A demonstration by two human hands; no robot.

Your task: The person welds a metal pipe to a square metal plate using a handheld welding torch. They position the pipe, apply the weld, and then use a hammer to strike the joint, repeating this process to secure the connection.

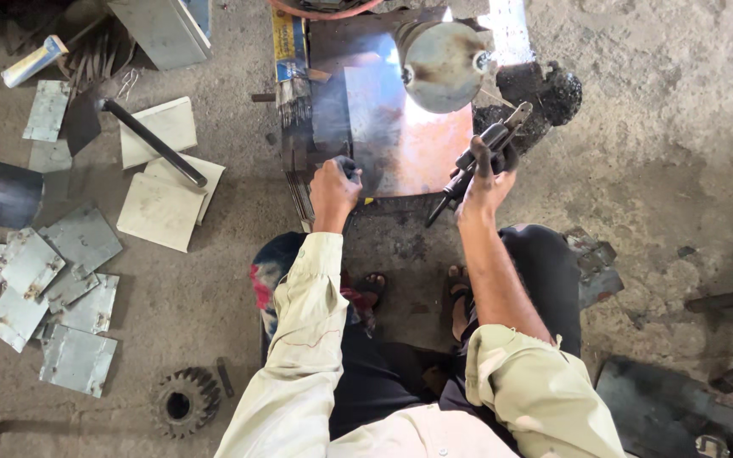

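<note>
Scattered grey sheet-metal squares (61,288) and a rusty toothed gear (185,401) lie left on the concrete floor (663,102). The right hand (487,180) grips a dark metal electrode holder (478,159), its long axis slanting up-right over the flat steel plate (400,136). The left hand (333,188) pinches something small at the plate's near edge.

A long, narrow packet (286,51) with a yellow top and blue lower band lies on the floor just beyond the left hand (333,188), a little to its left, beside the metal sheet. Thin grey rods spill from its near end towards that hand. Far off to the left of the left hand, near the top corner, lies a small white tube-shaped pack (34,61) with a blue end and a yellow mark. No signs or screens show.
</note>
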